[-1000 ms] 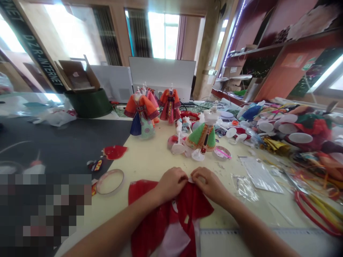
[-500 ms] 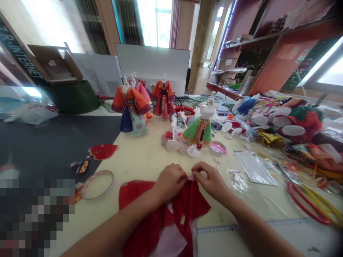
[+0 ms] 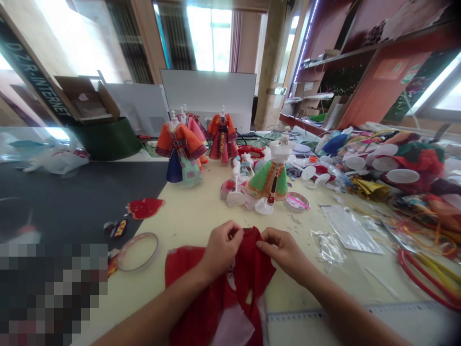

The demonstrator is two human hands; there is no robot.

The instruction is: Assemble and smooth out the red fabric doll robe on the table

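A red cloth garment [image 3: 190,274] lies spread on the cream table in front of me, with a pale pink patch [image 3: 233,327] showing at its near end. My left hand [image 3: 224,247] pinches the garment's far edge between thumb and fingers. Just to the right, my right hand [image 3: 281,247] grips the same edge, so a raised fold of red cloth stands between the two hands. Under my left wrist, part of the garment is hidden. Past my hands stands a white doll form in a green skirt [image 3: 264,180].
Several dressed doll forms [image 3: 180,151] stand at the back. A clear tape ring [image 3: 137,252] and a red fabric piece [image 3: 145,208] lie left. To the right are plastic packets [image 3: 351,228], red-handled scissors [image 3: 421,281], a ruler [image 3: 295,315] and a heap of materials [image 3: 403,158].
The pale bit of fabric between my fingertips no longer shows; red cloth is now lifted there. Both hands keep hold of the edge. The view has shifted slightly.
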